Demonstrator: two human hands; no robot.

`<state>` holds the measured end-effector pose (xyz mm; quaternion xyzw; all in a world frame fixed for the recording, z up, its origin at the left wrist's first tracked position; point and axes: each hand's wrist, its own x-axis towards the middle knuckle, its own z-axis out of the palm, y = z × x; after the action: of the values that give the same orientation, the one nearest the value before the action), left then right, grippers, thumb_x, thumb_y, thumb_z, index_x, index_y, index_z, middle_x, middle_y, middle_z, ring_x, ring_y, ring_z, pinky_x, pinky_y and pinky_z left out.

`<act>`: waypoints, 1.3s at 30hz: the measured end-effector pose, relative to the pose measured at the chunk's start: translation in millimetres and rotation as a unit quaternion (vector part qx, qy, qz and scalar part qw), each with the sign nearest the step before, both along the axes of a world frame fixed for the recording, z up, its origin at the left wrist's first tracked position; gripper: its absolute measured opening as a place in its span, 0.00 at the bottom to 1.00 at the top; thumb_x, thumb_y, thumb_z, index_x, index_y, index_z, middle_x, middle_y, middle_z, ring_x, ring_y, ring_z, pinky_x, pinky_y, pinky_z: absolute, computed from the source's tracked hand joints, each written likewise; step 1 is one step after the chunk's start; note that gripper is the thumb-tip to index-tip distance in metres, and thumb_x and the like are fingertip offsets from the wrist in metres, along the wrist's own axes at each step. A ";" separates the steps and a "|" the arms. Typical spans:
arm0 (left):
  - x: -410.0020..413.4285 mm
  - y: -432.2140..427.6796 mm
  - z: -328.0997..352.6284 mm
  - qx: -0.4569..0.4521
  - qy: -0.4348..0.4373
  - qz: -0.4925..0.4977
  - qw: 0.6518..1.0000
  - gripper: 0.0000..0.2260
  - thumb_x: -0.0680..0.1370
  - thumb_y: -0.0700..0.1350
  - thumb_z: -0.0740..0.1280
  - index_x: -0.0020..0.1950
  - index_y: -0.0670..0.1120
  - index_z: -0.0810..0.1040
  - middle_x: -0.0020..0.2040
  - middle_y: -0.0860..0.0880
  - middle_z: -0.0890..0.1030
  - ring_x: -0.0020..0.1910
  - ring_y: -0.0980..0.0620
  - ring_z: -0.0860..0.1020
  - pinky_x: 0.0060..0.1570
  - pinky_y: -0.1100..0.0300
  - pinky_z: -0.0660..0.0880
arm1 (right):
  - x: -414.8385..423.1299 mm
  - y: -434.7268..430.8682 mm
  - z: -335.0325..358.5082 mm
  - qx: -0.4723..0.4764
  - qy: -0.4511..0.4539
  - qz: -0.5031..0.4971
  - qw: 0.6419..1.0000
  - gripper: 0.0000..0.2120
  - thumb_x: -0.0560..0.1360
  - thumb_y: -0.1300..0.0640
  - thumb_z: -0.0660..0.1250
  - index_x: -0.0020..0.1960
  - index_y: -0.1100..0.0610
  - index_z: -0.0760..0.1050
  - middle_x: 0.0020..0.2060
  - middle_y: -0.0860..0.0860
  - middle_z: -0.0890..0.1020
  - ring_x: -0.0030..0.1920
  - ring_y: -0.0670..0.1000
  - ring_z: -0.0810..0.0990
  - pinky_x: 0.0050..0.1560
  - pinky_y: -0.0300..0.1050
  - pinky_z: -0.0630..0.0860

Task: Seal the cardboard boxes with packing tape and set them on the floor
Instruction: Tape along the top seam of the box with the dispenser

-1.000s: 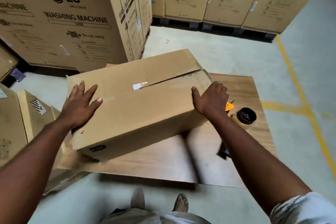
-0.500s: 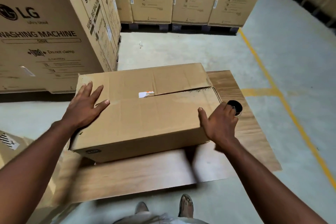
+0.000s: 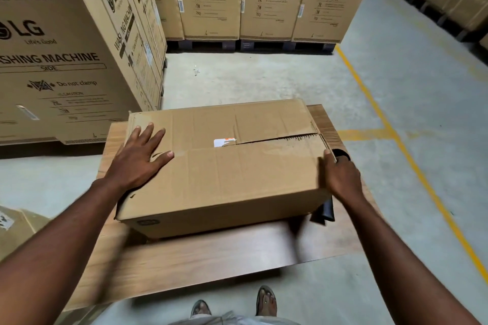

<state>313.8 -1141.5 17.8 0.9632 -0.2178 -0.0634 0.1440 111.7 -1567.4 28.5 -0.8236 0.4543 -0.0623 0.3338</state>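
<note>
A brown cardboard box (image 3: 237, 179) lies lengthwise on a low wooden table (image 3: 211, 253). Its top flaps meet at a centre seam (image 3: 280, 138) that gapes on the right, next to a torn white label (image 3: 223, 142). My left hand (image 3: 140, 161) rests flat on the box's top left, fingers spread. My right hand (image 3: 342, 177) is at the box's right end, thumb by the top edge, fingers hidden. A tape dispenser lies there: its dark roll (image 3: 342, 153) shows behind the hand and its black handle (image 3: 327, 212) below. Whether the hand grips it is unclear.
Tall washing-machine cartons (image 3: 66, 60) stand close on the left, and a row of them on pallets (image 3: 264, 0) lines the back. Another cardboard box (image 3: 15, 229) sits on the floor at lower left. A yellow floor line (image 3: 390, 126) runs along the right. My feet (image 3: 266, 301) are at the table's near edge.
The box has swung round from a slant to lie square on the table. My right hand slid off the box's end toward the tape dispenser. My left hand stayed on top.
</note>
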 end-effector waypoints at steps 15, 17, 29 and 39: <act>-8.2 -8.5 7.3 -0.005 0.053 0.019 0.998 0.45 0.67 0.79 0.54 0.80 0.61 0.54 0.82 0.55 0.49 0.81 0.50 0.45 0.75 0.43 0.51 | -19.7 -112.4 -202.7 0.429 0.024 -0.107 0.896 0.30 0.64 0.46 0.77 0.60 0.62 0.80 0.50 0.58 0.86 0.49 0.59 0.85 0.51 0.54 0.83; -5.5 -11.9 11.6 0.008 0.075 0.027 0.997 0.46 0.65 0.78 0.55 0.80 0.60 0.53 0.82 0.54 0.48 0.81 0.49 0.44 0.75 0.42 0.51 | -16.1 -124.7 -228.6 0.426 0.034 -0.116 0.897 0.30 0.65 0.46 0.75 0.60 0.63 0.78 0.52 0.60 0.85 0.49 0.60 0.85 0.53 0.55 0.82; -2.5 -20.5 16.9 -0.005 0.108 0.062 0.992 0.38 0.74 0.58 0.70 0.80 0.59 0.56 0.82 0.51 0.50 0.81 0.46 0.46 0.76 0.43 0.50 | -19.3 -159.5 -151.8 0.344 -0.040 -0.207 0.915 0.21 0.65 0.49 0.75 0.53 0.59 0.80 0.36 0.54 0.80 0.32 0.54 0.78 0.33 0.46 0.76; -11.6 -29.0 22.8 -0.023 0.125 0.057 0.990 0.40 0.73 0.57 0.72 0.80 0.57 0.57 0.82 0.49 0.49 0.80 0.44 0.45 0.76 0.41 0.50 | 31.6 -169.9 -57.6 0.400 -0.135 -0.150 0.894 0.11 0.75 0.60 0.62 0.35 0.55 0.69 0.20 0.48 0.71 0.18 0.48 0.69 0.21 0.35 0.67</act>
<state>302.1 -1170.6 40.6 0.9549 -0.1444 -0.1704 0.1955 143.3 -1737.2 -29.0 -0.5264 0.5095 -0.0347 0.6798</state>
